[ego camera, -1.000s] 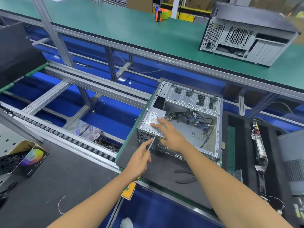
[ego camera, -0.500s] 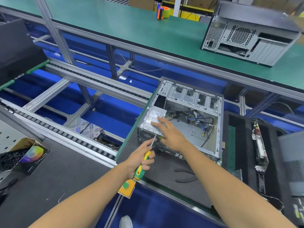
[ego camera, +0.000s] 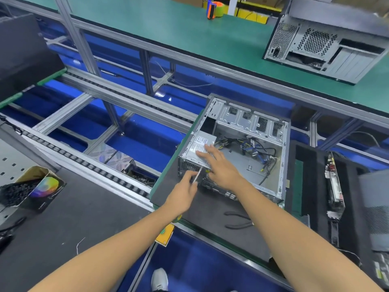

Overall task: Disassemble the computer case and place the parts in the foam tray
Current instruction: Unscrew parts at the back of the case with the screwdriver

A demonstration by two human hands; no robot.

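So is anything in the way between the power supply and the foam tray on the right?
Yes. The case's right side wall stands between the power supply and the foam tray, and its cables trail across the case floor.

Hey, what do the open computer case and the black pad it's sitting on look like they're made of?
The open computer case looks like bare sheet steel, likely zinc-plated: dull silver-grey, with stamped slots, punched vent holes and folded edges. The black pad under it looks like foam or rubber matting: matte, no glare, with a thick soft-looking cut edge. Which of the two it is can't be told by sight.
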